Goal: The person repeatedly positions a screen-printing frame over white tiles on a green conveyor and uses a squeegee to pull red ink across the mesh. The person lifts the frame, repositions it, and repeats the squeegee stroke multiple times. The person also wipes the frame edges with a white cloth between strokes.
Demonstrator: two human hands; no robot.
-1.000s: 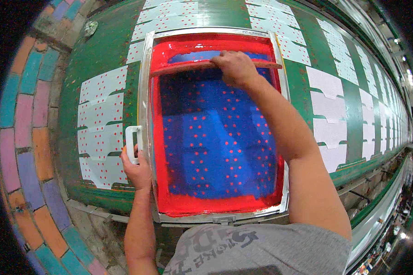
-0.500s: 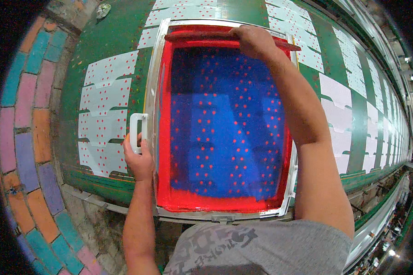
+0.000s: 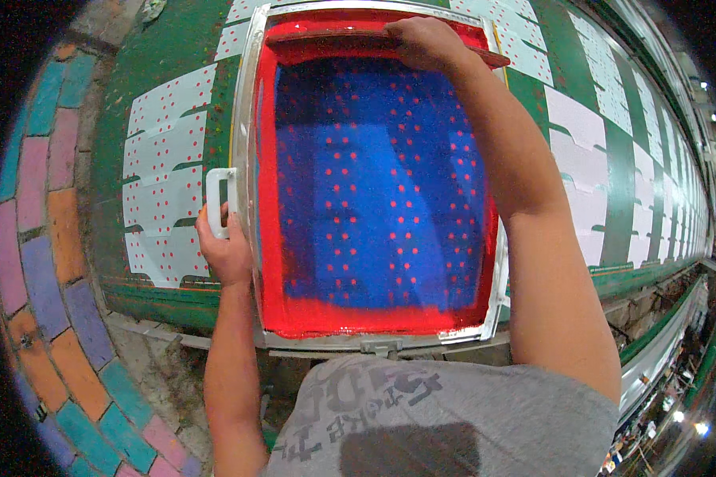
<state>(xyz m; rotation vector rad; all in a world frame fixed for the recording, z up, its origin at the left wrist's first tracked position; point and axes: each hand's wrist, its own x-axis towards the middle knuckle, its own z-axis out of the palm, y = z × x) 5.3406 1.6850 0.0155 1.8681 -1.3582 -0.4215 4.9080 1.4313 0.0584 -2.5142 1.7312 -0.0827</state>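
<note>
A screen-printing frame [image 3: 247,151] with pale metal sides lies before me. Its blue mesh [image 3: 366,199] carries rows of small red dots, and red ink [image 3: 358,319] is smeared along its borders. My left hand [image 3: 228,253] is closed on the lower part of a white handle [image 3: 215,203] at the frame's left side. At the far end my right hand [image 3: 428,44] grips a long red-stained squeegee [image 3: 334,40], which lies across the frame's width. The squeegee's right end reaches over the frame's right side. My right forearm covers part of that side.
Dotted white paper sheets [image 3: 167,179] lie left of the frame on a long green table [image 3: 107,230]. Plain pale sheets [image 3: 577,167] lie to the right, and more rows stretch away beyond them. Coloured paving bricks [image 3: 48,262] border the table's left end.
The whole view has shifted, so the frame, table and sheets appear higher and slightly further left. Both hands keep their grips, and the squeegee stays near the frame's far end.
</note>
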